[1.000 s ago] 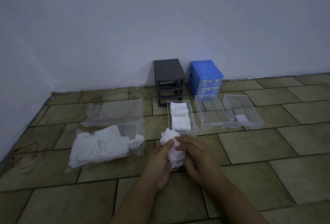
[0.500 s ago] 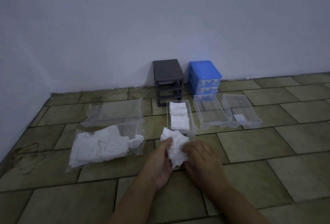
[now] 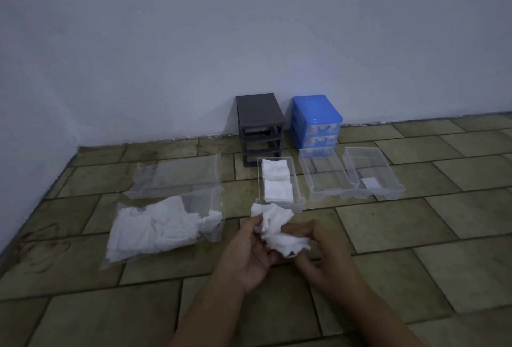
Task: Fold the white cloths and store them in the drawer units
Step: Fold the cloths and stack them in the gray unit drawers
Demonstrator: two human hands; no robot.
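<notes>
A crumpled white cloth [image 3: 277, 227] hangs between both hands just above the tiled floor. My left hand [image 3: 249, 252] pinches its left edge and my right hand [image 3: 318, 258] grips its right side from below. Just beyond it a clear drawer [image 3: 297, 188] lies on the floor with two folded white cloths [image 3: 277, 180] inside. A clear bag [image 3: 166, 227] to the left holds several loose white cloths. Against the wall stand a grey drawer unit [image 3: 259, 125] with empty slots and a blue drawer unit [image 3: 315, 119].
Two more clear drawers lie right of the filled one: an empty one [image 3: 324, 177] and one [image 3: 371, 175] with a small white piece inside. An empty clear bag [image 3: 180, 175] lies behind the full bag. White walls meet at the left corner.
The hands have pulled the cloth a little apart and spread it wider; my right hand has shifted lower and to the right under the cloth.
</notes>
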